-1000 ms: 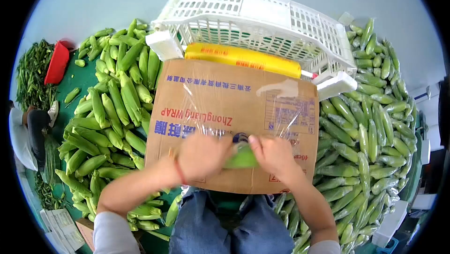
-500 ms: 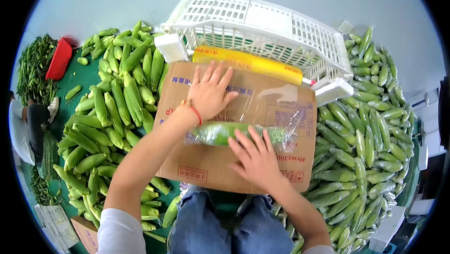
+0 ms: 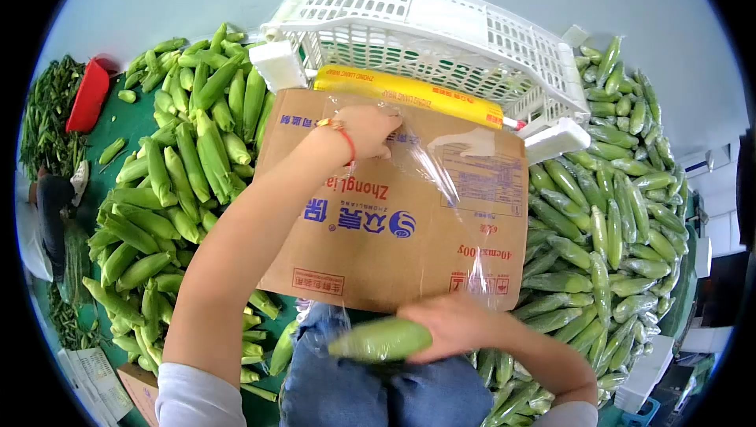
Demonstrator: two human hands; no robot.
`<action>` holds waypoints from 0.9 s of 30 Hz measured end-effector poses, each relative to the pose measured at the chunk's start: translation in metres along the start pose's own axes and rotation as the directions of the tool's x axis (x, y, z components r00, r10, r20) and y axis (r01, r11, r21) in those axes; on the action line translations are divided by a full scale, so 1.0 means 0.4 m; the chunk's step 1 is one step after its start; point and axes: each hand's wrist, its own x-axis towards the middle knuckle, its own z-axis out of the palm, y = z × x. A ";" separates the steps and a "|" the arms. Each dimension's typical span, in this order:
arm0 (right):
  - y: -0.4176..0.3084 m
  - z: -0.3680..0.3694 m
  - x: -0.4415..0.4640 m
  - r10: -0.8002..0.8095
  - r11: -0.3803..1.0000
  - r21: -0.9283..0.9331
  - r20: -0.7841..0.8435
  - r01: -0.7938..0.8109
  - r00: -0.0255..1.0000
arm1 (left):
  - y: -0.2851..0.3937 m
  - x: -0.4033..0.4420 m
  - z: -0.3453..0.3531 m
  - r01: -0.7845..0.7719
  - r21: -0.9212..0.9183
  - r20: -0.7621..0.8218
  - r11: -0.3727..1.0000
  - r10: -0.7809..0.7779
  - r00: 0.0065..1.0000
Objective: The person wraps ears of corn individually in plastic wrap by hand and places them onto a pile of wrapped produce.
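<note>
My right hand (image 3: 450, 326), a little blurred, grips one end of an ear of corn (image 3: 379, 339) in green husk. The corn is held over my lap, just off the near edge of a flat cardboard box (image 3: 307, 258). Clear plastic film (image 3: 421, 161) stretches from the far side of the box down toward the corn. On the far part of the cardboard, my left hand (image 3: 368, 132) has its fingers curled down on the film, close to a yellow roll of wrap (image 3: 409, 96). Its fingertips are partly hidden.
A white plastic crate (image 3: 441, 41) stands behind the roll. Unwrapped corn (image 3: 169, 183) is heaped at left, film-wrapped corn (image 3: 606, 222) at right. Farther left are a red scoop-like container (image 3: 88, 96), green trimmings (image 3: 51, 112) and part of another person (image 3: 51, 218).
My right hand has taken the wrapped corn off the cardboard, toward my lap. My left hand has gone from flat and spread to curled, slightly farther right, and film now spans the cardboard.
</note>
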 end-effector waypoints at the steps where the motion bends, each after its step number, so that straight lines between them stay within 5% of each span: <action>1: 0.005 0.035 -0.033 -0.037 0.990 0.132 -0.116 0.053 0.993 | 0.000 -0.009 -0.007 0.022 -0.080 -0.032 0.997 -0.025 0.999; 3: 0.034 0.067 -0.072 0.115 0.912 0.407 -0.378 0.054 0.919 | 0.041 -0.070 0.018 -0.163 -0.410 -0.389 0.898 -0.011 0.921; 4: 0.045 0.057 -0.067 0.282 0.696 0.715 -0.347 0.058 0.894 | 0.104 -0.129 0.039 -0.237 -0.511 -0.514 0.826 -0.073 0.854; 6: 0.038 0.053 -0.040 0.517 -0.031 0.992 -0.088 0.122 0.851 | 0.242 -0.211 0.045 -0.394 -0.439 -0.563 0.807 0.095 0.821; 7: 0.029 0.043 -0.019 0.316 -0.258 0.956 -0.052 0.139 0.947 | 0.263 -0.215 0.073 -0.395 -0.341 -0.602 0.853 0.124 0.789; 9: 0.006 0.003 0.036 -0.118 -0.626 0.780 -0.118 0.018 0.986 | 0.278 -0.166 0.132 -0.553 -0.779 -0.623 0.297 -0.470 0.626; 10: 0.001 0.021 0.080 -0.329 -0.743 0.663 -0.244 -0.091 0.912 | 0.276 -0.168 0.132 -0.604 -0.794 -0.529 -0.073 -0.406 0.745; 12: -0.016 0.079 0.175 -0.533 -0.817 0.525 -0.531 -0.237 0.659 | 0.267 -0.184 0.077 -0.382 -0.564 -0.420 -0.732 -0.144 0.896; 15: -0.035 0.006 0.102 -0.274 -0.669 0.740 -0.161 -0.068 0.948 | 0.226 -0.190 0.076 -0.373 -0.697 -0.321 -0.613 -0.199 0.926; 17: 0.018 0.042 0.068 -0.095 -0.609 0.793 -0.070 -0.002 0.993 | 0.238 -0.209 0.063 -0.325 -0.872 -0.138 -0.365 -0.455 0.880; 19: 0.037 -0.001 0.021 0.082 -0.014 0.999 -0.044 0.046 0.996 | 0.247 -0.229 0.094 -0.261 -0.938 -0.064 -0.229 -0.625 0.778; 21: 0.049 -0.008 -0.003 0.289 0.691 0.722 -0.251 -0.020 0.924 | 0.263 -0.247 0.127 -0.297 -0.940 -0.093 -0.168 -0.711 0.697; 22: 0.053 -0.012 -0.015 0.313 0.900 0.413 -0.393 -0.138 0.865 | 0.262 -0.251 0.149 -0.333 -0.926 -0.093 -0.177 -0.750 0.655; 25: 0.010 -0.061 -0.074 0.123 0.943 -0.163 -0.637 -0.289 0.761 | 0.256 -0.248 0.169 -0.335 -0.902 0.023 -0.272 -0.806 0.591; 27: 0.009 -0.059 -0.097 -0.207 0.943 -0.308 -0.843 -0.130 0.496 | 0.234 -0.273 0.199 -0.181 -0.920 0.134 -0.348 -0.713 0.688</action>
